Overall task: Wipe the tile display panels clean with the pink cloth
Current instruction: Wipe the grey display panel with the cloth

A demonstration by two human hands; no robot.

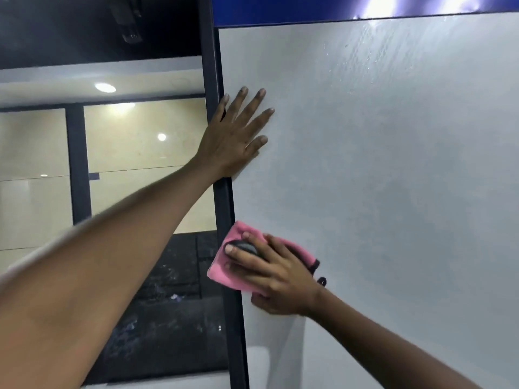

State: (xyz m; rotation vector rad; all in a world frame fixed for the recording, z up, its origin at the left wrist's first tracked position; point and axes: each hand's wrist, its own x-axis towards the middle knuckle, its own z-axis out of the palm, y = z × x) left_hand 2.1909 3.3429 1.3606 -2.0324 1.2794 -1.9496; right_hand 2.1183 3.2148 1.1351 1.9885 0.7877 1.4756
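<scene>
A large pale grey tile panel [393, 178] fills the right of the view, topped by a blue header strip [337, 9] and edged on its left by a dark frame post [224, 209]. The left hand [233, 138] lies flat on the panel near that post, fingers spread. Lower down, the right hand [269, 273] presses the pink cloth [224, 268] against the panel beside the post, fingers straight across it.
</scene>
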